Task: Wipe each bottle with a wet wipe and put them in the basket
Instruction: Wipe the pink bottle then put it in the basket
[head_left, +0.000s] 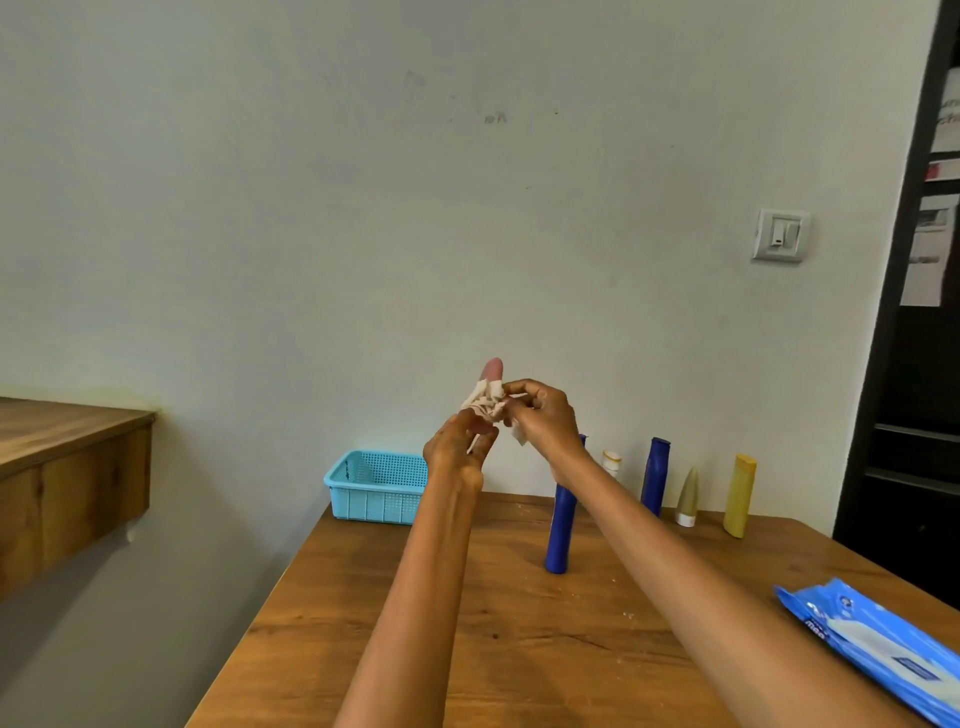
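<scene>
**Pink bottle gets its wipe-down above the table**

A pink bottle (492, 370) is held up in the air over the far part of the table (467, 623), only its rounded top showing above a bunched wet wipe (485, 402). The left hand (457, 452) grips the bottle from below with curled fingers, while the right hand (540, 415) pinches the wipe against its side. The wiping step appears to be under way. Next, by the look of it, the bottle must travel down and left into the blue basket (374, 488) at the table's far left corner, which shows nothing inside. Five more bottles wait: a tall blue one (560, 530) near the middle, then a white-capped one (612, 462), another blue (655, 475), an olive tube (688, 499) and a yellow bottle (740, 496) along the far edge. A wipes pack (878, 654) lies at the near right edge.
</scene>
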